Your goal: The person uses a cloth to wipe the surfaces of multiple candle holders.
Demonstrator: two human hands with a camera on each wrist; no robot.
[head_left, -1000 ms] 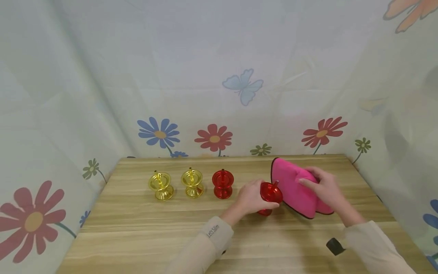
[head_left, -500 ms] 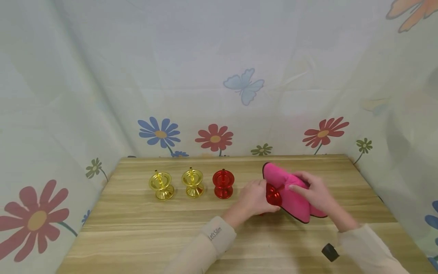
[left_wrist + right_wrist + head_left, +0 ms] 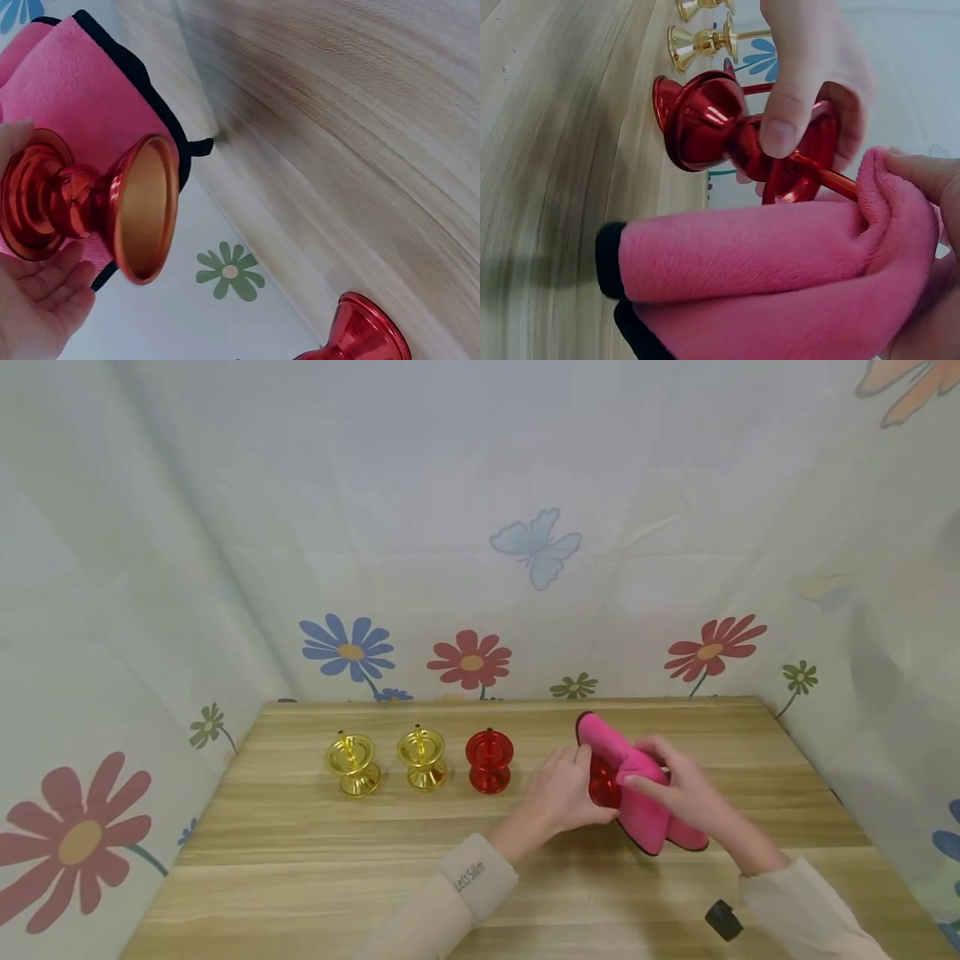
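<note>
The left grip has it curled in tight: a glossy red, metallic-looking holder with a dish and flared base, right inside those fingers, thumb over its dish end, the others round the far side. It's tilted, up off the pale wood-grain surface, between the two hands! And there's the right grip, pinching a bright pink plush cloth with black edging, a fold of it covering the tip of the holder's thin red spike, so cloth and metal are touching. What a shine on that holder: deep red, white highlights streaking the base, a rounded knob at the waist, and the left wrist view looks straight into a hollow base, coppery gold inside. Just left of the left grip, a matching red holder stands upright, spike up, and beyond it in the row a shiny gold holder and a second gold holder, both upright too, with a white flower-printed fabric backdrop behind
</note>
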